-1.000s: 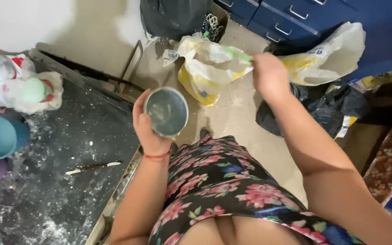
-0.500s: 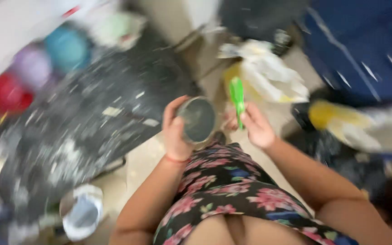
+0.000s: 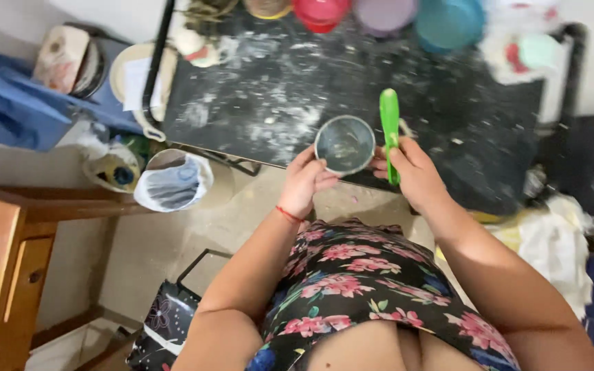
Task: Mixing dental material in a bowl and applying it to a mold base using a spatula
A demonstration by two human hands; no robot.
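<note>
My left hand [image 3: 305, 180] holds a small round metal cup [image 3: 344, 144] by its lower rim, its mouth turned up toward the camera. My right hand [image 3: 412, 172] grips a green plastic spatula-like tool [image 3: 389, 130] standing upright just right of the cup. Both hands hover over the near edge of a black table [image 3: 489, 130] dusted with white powder.
Red, purple and teal bowls [image 3: 448, 20] line the table's far edge. A white-lined bucket [image 3: 172, 180] stands on the floor at the left, next to a wooden furniture piece [image 3: 8, 275]. A dark patterned bag [image 3: 166, 323] sits below; white plastic bags [image 3: 551, 240] lie at right.
The view has swung from the floor bags round to the table. My right hand took up the green tool and brought it beside the cup; my left hand kept the cup.
</note>
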